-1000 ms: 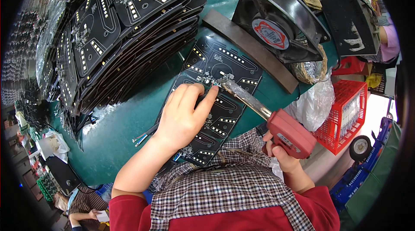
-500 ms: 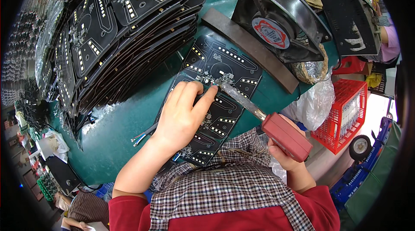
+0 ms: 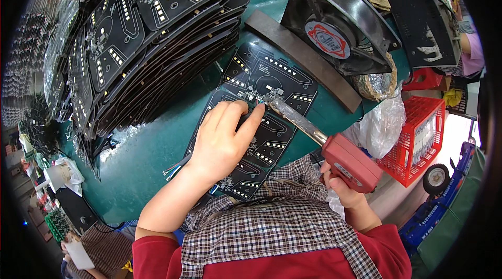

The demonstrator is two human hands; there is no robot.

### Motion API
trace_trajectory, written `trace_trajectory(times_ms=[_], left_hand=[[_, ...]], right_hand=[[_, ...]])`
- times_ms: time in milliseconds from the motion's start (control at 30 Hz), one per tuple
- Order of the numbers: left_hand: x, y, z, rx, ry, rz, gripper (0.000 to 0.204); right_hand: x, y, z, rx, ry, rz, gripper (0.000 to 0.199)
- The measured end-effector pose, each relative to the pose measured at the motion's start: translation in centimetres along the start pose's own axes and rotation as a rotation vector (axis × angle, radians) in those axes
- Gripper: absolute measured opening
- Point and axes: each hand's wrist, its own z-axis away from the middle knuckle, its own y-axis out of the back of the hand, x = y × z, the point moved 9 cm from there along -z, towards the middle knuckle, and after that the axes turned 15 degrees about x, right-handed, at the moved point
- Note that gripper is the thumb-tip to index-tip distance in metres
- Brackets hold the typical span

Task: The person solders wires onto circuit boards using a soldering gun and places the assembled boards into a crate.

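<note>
A black circuit board (image 3: 277,78) with rows of small pale parts lies on the green table (image 3: 151,148). My left hand (image 3: 224,140) rests on the board, fingertips pressed near its middle beside some thin coloured wires. My right hand (image 3: 342,190) grips the red handle of a soldering iron (image 3: 334,148). The iron's metal tip touches the board just beyond my left fingertips.
A tall slanted stack of black boards (image 3: 146,33) fills the left. A black square fan (image 3: 334,28) stands at the far right behind a dark bar (image 3: 303,67). A red plastic basket (image 3: 418,138) and a clear bag (image 3: 379,127) sit at the right edge.
My right hand with the iron dropped slightly and then held; the tip stays at the same spot on the board. My left hand has barely moved.
</note>
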Motion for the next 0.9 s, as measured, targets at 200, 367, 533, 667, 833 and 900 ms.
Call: trace_trajectory(times_ms=[200, 367, 533, 667, 833, 900], left_hand=[[0.3, -0.1, -0.1, -0.011, -0.021, -0.017, 0.038], [0.7, -0.2, -0.2, -0.008, -0.019, -0.062, 0.037], [0.8, 0.1, -0.5, 0.049, -0.001, -0.071, 0.033], [0.2, 0.2, -0.3, 0.087, 0.052, 0.025, 0.03], [0.5, 0.1, -0.1, 0.109, 0.02, 0.03, 0.03], [1.0, 0.1, -0.2, 0.099, -0.018, -0.035, 0.031]], right_hand=[[-1.4, 0.3, -0.3, 0.041, 0.218, 0.287, 0.061], [-2.0, 0.0, -0.5, 0.031, 0.26, 0.262, 0.062], [0.6, 0.5, 0.4, 0.035, -0.029, -0.058, 0.066], [0.5, 0.2, 0.5, 0.017, -0.002, -0.012, 0.067], [0.7, 0.0, 0.4, 0.02, -0.012, -0.043, 0.066], [0.6, -0.1, 0.2, 0.023, -0.01, -0.061, 0.065]])
